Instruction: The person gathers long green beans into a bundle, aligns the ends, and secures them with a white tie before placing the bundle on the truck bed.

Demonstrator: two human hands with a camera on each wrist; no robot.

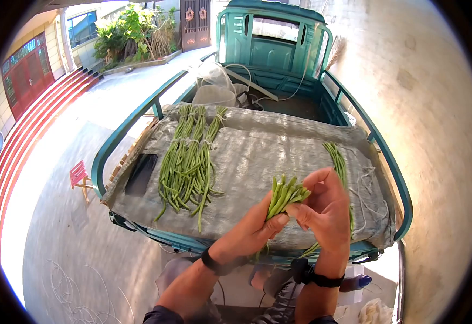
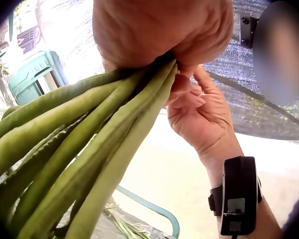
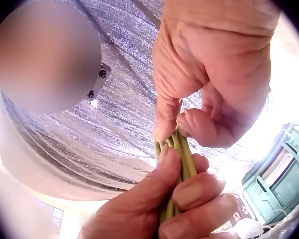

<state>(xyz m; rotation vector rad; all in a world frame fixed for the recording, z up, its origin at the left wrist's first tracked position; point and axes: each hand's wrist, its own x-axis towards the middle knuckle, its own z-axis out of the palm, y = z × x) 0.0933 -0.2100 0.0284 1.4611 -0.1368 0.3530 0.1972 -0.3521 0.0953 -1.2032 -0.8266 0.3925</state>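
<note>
Above the front part of the cloth, the left hand (image 1: pixel 255 227) grips a small bunch of green beans (image 1: pixel 285 195). Around the stems close the left fingers, with the bean lengths fanning out below in the left wrist view. The right hand (image 1: pixel 325 213) is at the bunch's end; in the right wrist view its thumb and forefinger pinch the bean tips (image 3: pixel 178 142) just above the left fingers (image 3: pixel 192 191). To the left on the cloth lie several tied bundles of long beans (image 1: pixel 190 162). More beans (image 1: pixel 337 159) lie at the right, partly behind the right hand.
Grey cloth (image 1: pixel 263 140) covers the bed of a green three-wheeled truck (image 1: pixel 273 43) with side rails (image 1: pixel 133 121). A dark flat object (image 1: pixel 141 174) lies at its left, white string (image 1: pixel 368 200) at its right. Clear plastic (image 1: pixel 214 86) sits behind; a red stool (image 1: pixel 79 175) stands on the ground.
</note>
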